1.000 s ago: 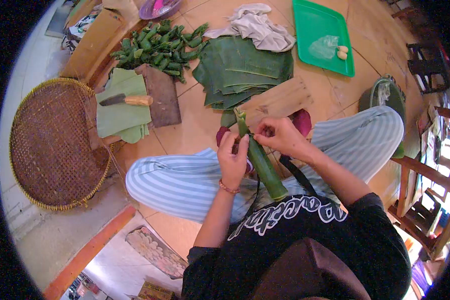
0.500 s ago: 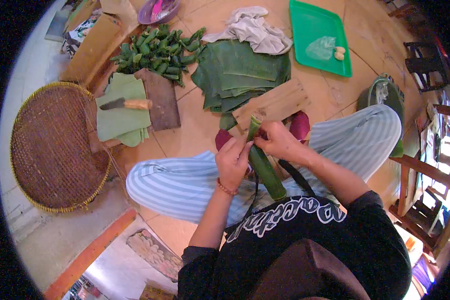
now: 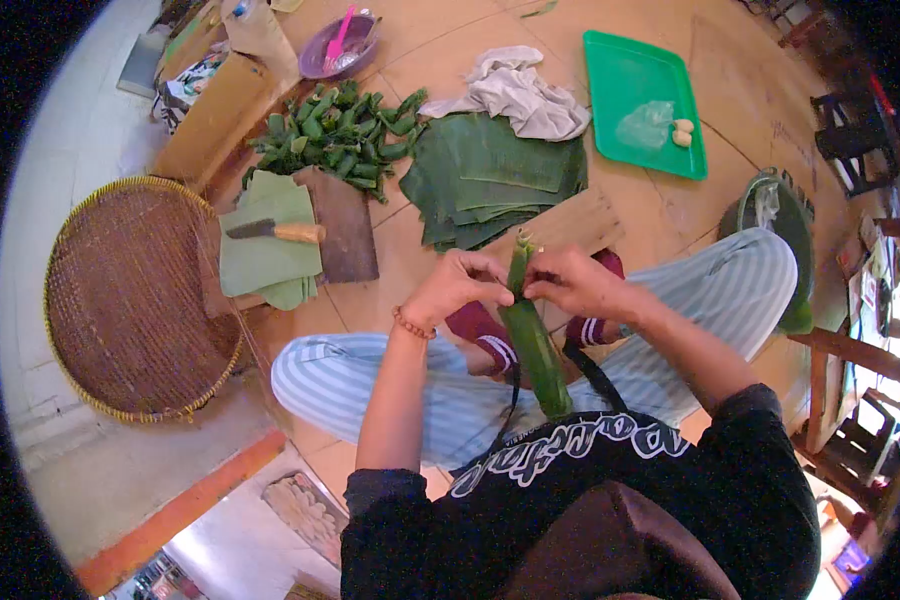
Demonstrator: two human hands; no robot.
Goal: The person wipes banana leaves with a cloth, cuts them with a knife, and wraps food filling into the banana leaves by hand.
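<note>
A long green leaf roll [image 3: 537, 355] lies lengthwise over my lap, its narrow top end pointing away from me. My left hand [image 3: 467, 283] pinches its upper part from the left, thumb and fingertips on the leaf. From the right, my right hand [image 3: 568, 280] pinches the same part, close to the left fingertips. Whether a small tie lies between the fingertips is too small to tell. Beyond the hands are a wooden board [image 3: 570, 222] and a stack of flat green leaves [image 3: 500, 170].
A knife [image 3: 295, 232] rests on pale leaves [image 3: 270, 268] at the left, near a round woven tray [image 3: 145, 300]. Small green rolls [image 3: 340, 130] are heaped behind. Farther off are a purple bowl [image 3: 315, 58], a crumpled cloth [image 3: 525, 95] and a green tray [image 3: 625, 60].
The roll's upper end has straightened. My left hand has turned, its wrist moving outward and up, and my right hand has shifted slightly. The whole view has shifted a little.
</note>
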